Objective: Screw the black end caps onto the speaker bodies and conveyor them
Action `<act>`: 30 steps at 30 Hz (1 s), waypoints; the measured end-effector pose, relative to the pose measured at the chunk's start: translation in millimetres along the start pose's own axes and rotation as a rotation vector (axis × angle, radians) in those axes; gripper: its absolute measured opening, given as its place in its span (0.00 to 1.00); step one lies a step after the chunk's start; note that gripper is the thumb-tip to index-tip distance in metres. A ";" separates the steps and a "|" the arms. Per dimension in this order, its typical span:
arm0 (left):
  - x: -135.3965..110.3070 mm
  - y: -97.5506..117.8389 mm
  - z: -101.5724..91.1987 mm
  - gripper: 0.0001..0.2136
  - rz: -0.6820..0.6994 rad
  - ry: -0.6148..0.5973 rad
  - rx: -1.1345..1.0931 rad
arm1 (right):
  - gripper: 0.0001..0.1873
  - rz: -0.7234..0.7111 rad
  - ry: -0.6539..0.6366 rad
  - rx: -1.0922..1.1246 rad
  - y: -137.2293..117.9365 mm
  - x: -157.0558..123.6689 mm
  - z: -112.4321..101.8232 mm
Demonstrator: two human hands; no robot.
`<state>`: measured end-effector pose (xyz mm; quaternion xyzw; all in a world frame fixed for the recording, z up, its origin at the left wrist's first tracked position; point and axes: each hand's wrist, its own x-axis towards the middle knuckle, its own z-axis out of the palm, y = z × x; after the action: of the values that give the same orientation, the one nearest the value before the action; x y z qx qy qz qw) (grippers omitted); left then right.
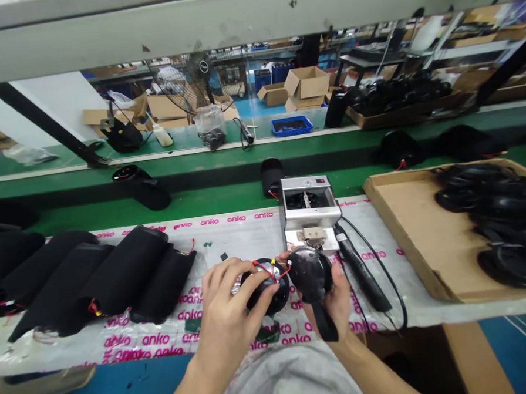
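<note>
Below a small silver machine, my left hand (233,298) is closed around the rim of a black round housing (277,301). Thumb and fingertips rest at its open end, beside thin red wires (273,273) with a yellow piece on them. My right hand (340,299) grips a black round cap (310,271) from which a black strap (325,323) hangs down. The cap is tilted and sits just right of the housing. A red wire runs across to a small white connector at the cap's edge. My left palm hides part of the housing.
The silver machine (310,212) stands just beyond my hands, with a black-handled tool (364,271) and cable to its right. Several black fabric-covered cylinders (130,268) lie at left. A cardboard tray (415,242) of black round parts is at right. Behind runs a green belt (210,197).
</note>
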<state>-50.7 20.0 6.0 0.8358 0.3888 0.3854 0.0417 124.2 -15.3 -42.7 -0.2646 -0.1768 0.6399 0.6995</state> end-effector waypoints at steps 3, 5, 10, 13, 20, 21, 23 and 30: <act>9.0 4.9 2.5 0.07 0.048 -0.036 -0.004 | 0.28 -0.018 0.026 0.023 3.7 2.4 8.1; 14.3 6.6 4.9 0.07 0.067 -0.038 -0.022 | 0.30 -0.022 0.019 0.020 3.5 9.0 13.2; 18.4 8.4 15.8 0.08 0.074 0.005 -0.155 | 0.32 -0.021 -0.006 0.005 2.7 27.7 16.4; 13.5 6.1 25.3 0.10 0.022 0.052 -0.273 | 0.33 -0.021 -0.029 0.012 2.6 32.8 13.6; 1.7 3.6 35.1 0.08 -0.159 0.154 -0.440 | 0.32 -0.049 -0.147 -0.051 -11.7 34.8 11.1; 1.7 4.3 34.9 0.08 -0.148 0.153 -0.431 | 0.32 -0.071 -0.158 -0.073 -14.4 34.3 11.0; 2.3 5.6 34.5 0.08 -0.139 0.165 -0.421 | 0.32 -0.123 -0.178 -0.123 -18.2 32.6 10.3; 4.6 6.5 36.4 0.10 -0.099 0.188 -0.449 | 0.30 -0.173 -0.219 -0.221 -19.3 26.7 8.9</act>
<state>-20.2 27.0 -14.3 0.7461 0.3358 0.5356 0.2090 137.6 11.7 -26.5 -0.2524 -0.3431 0.5791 0.6951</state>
